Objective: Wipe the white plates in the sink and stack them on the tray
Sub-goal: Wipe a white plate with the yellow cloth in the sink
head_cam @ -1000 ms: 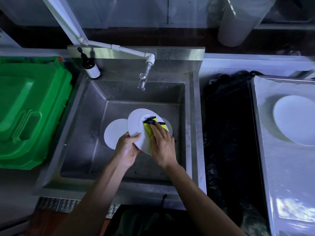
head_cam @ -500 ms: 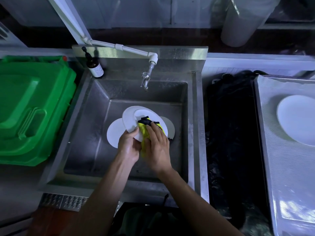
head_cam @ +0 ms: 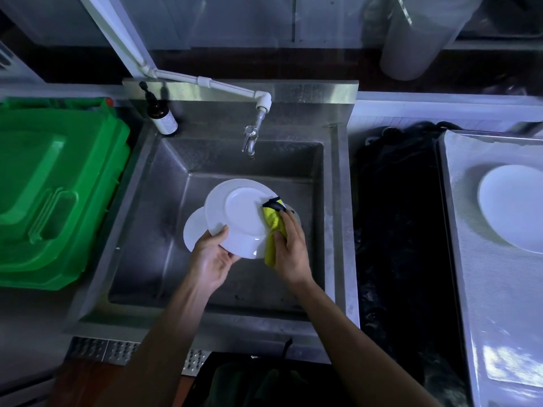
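The left hand [head_cam: 212,259] grips the round white plate [head_cam: 238,215] over the steel sink [head_cam: 164,230]; the right hand [head_cam: 289,248] rubs it with a yellow cloth [head_cam: 271,227]; next, probably the grey tray [head_cam: 493,304].

Held plate [head_cam: 235,212]: white
Cloth [head_cam: 274,227] at its right edge: yellow, dark trim
Plate beneath [head_cam: 194,233]: white
Sink [head_cam: 164,201]: grey steel
Bin [head_cam: 53,189], far left: green
Tray plate [head_cam: 514,207], far right: white

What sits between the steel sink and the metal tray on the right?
In the head view, a dark gap filled with black crumpled plastic separates the steel sink from the metal tray.
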### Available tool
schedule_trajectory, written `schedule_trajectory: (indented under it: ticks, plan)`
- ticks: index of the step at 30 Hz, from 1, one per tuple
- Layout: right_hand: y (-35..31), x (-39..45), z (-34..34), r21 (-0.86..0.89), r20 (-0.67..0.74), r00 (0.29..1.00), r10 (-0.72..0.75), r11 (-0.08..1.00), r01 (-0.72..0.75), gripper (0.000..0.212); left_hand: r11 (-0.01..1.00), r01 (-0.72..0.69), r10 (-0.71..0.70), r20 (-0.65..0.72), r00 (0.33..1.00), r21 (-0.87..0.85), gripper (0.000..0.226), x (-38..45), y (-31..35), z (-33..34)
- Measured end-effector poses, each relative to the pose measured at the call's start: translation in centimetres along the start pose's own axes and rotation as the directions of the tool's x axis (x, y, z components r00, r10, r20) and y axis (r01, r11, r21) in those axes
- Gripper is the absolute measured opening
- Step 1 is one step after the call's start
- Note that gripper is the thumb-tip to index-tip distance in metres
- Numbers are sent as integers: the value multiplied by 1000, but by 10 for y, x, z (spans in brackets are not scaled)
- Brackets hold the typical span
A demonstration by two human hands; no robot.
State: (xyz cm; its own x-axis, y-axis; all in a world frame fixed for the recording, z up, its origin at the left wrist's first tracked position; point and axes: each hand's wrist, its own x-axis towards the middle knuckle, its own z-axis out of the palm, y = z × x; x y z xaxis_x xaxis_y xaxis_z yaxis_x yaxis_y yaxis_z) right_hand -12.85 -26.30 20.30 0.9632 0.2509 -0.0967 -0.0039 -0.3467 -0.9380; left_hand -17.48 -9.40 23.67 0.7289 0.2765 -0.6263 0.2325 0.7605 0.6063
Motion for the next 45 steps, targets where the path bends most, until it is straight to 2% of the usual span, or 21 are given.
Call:
schedule_trajectory:
  ticks: [7, 15, 23, 27, 31, 35, 39, 45]
  plan:
    - [-4, 35, -18, -50, -6, 994, 109, 993, -109, 48, 982, -9, -32, 214, 976, 189, 29, 6, 28, -13]
    - [-22, 64, -24, -212, -28, 996, 86, 973, -90, 46, 904, 43, -165, 255, 953, 425, 46, 13, 51, -18]
    - [-57, 71, 1, -393, 26, 998, -58, 917, 63, 48, 844, 60, -227, 252, 941, 533, 41, 24, 68, -25]
    - [-76, 67, 25, -505, 99, 983, -156, 843, 184, 49, 830, 71, -252, 258, 933, 554, 45, 27, 71, -28]
    - [-86, 58, 48, -548, 201, 941, -272, 765, 338, 48, 828, 50, -231, 259, 938, 559, 32, 33, 74, -36]
    - [-88, 53, 57, -510, 339, 870, -358, 707, 490, 49, 830, 41, -215, 252, 943, 556, 27, 37, 78, -48]
    - [-88, 41, 70, -481, 395, 842, -367, 699, 529, 44, 839, 36, -205, 254, 945, 544, 41, 39, 79, -56]
    - [-85, 27, 83, -489, 338, 852, -400, 698, 522, 40, 853, 60, -224, 259, 939, 518, 43, 46, 82, -68]
